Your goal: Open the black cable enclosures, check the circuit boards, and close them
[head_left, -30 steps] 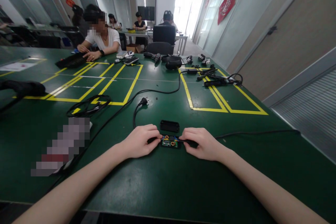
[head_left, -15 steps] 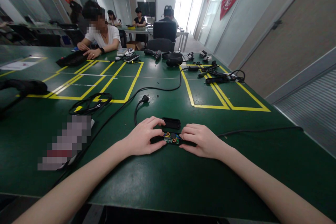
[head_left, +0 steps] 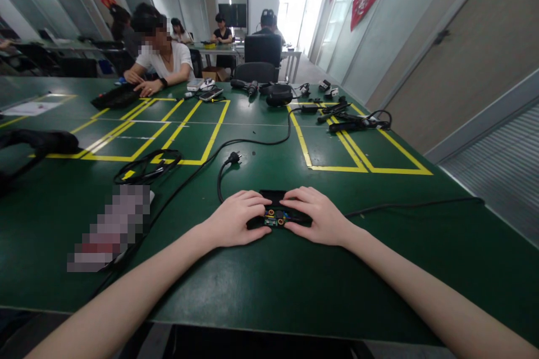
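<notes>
An open black power adapter housing lies on the green table in front of me, its circuit board with copper-coloured coils facing up. Just beyond it is its black cover, partly hidden by fingers. My left hand is closed round the left end of the housing, thumb on the near side, fingertips reaching the cover. Round the right end curls my right hand, thumb at the near edge and forefinger at the cover's near edge. The power plug lies beyond my left hand, its cord running behind that hand.
Coiled black cable and a blurred-out object lie to the left. A long black cord crosses the table. Toward the back are a power drill and black cables. A co-worker sits at the far left.
My right hand has shifted slightly left and away from me, its forefinger now at the cover. My left fingertips have also moved slightly right, covering more of the cover's near edge.
</notes>
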Motion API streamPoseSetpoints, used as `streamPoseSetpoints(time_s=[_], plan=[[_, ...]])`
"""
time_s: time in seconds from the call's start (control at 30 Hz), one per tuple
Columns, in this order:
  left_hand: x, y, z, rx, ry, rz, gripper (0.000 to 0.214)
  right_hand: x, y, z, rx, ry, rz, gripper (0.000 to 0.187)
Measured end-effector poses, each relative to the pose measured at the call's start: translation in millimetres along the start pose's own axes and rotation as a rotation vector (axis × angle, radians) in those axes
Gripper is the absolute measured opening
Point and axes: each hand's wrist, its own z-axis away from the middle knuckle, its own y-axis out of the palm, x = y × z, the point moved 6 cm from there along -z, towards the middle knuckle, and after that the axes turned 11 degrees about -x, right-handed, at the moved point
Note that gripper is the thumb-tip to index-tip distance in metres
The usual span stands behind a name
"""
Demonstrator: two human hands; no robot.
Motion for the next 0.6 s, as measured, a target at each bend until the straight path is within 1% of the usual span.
streamPoseSetpoints(time_s=[0.07, 0.2, 0.3, 0.4, 0.6], plan=[[-0.4, 0.1, 0.1, -0.022, -0.002, 0.000, 0.015, 1.5, 3.2, 0.2, 0.048, -0.008, -0.033, 0.029], [-0.4, 2.1, -0.1, -0.030, -0.011, -0.001, 0.015, 1.7, 3.8, 0.4, 0.050, -0.007, -0.121, 0.022], [0.0, 0.9, -0.8, -0.049, -0.035, -0.012, 0.025, 1.2, 3.5, 0.4, 0.052, -0.005, -0.169, 0.020], [0.6, -0.5, -1.1, -0.070, -0.060, -0.026, 0.036, 1.3, 2.5, -0.1, 0.048, -0.009, -0.171, 0.019], [-1.7, 3.5, -1.5, -0.024, -0.028, -0.023, 0.029, 0.4, 2.3, 0.4, 0.022, -0.003, -0.171, 0.019]])
